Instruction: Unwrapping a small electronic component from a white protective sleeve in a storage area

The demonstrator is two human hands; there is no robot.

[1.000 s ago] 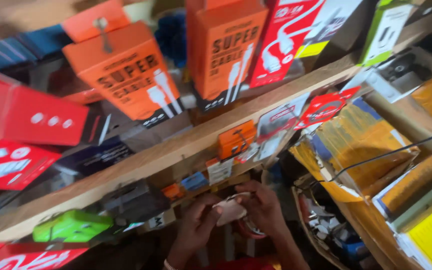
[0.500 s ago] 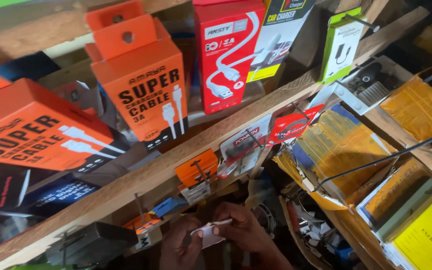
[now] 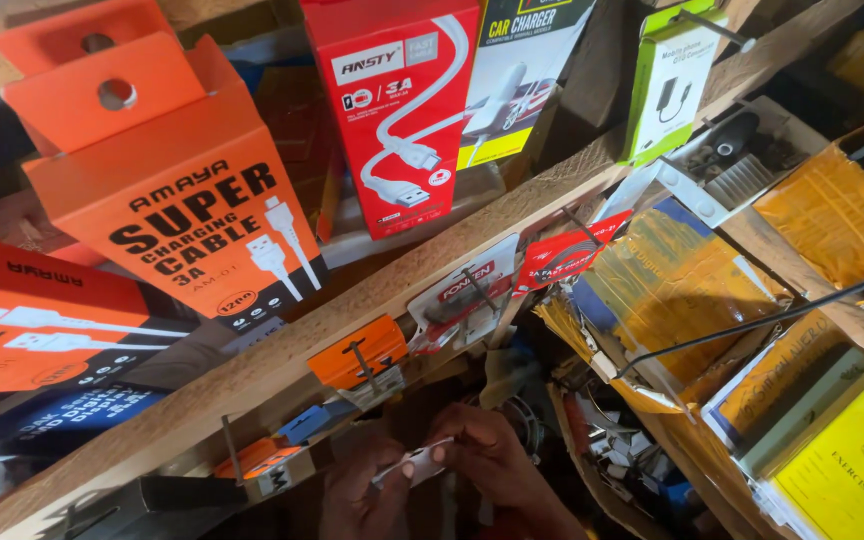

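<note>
Low in the head view, under a slanting wooden shelf (image 3: 372,300), my left hand (image 3: 357,492) and my right hand (image 3: 497,455) hold a small flat white packet (image 3: 415,465) between their fingertips. Each hand pinches one end of it. Just above the hands, small orange packets (image 3: 357,350) and a blue one (image 3: 304,423) hang on metal hooks from the shelf edge. The lower parts of both hands run out of the frame in shadow.
Orange cable boxes (image 3: 177,220), a red cable box (image 3: 397,110), a charger box (image 3: 522,70) and a green box (image 3: 672,75) hang above the shelf. Yellow plastic-wrapped packs (image 3: 682,285) and yellow exercise books (image 3: 847,465) fill the right side. A black cable (image 3: 752,320) crosses them.
The camera has dipped and moved closer, so the hands sit lower in view. They still hold the white packet, now stretched flatter between the fingertips.
</note>
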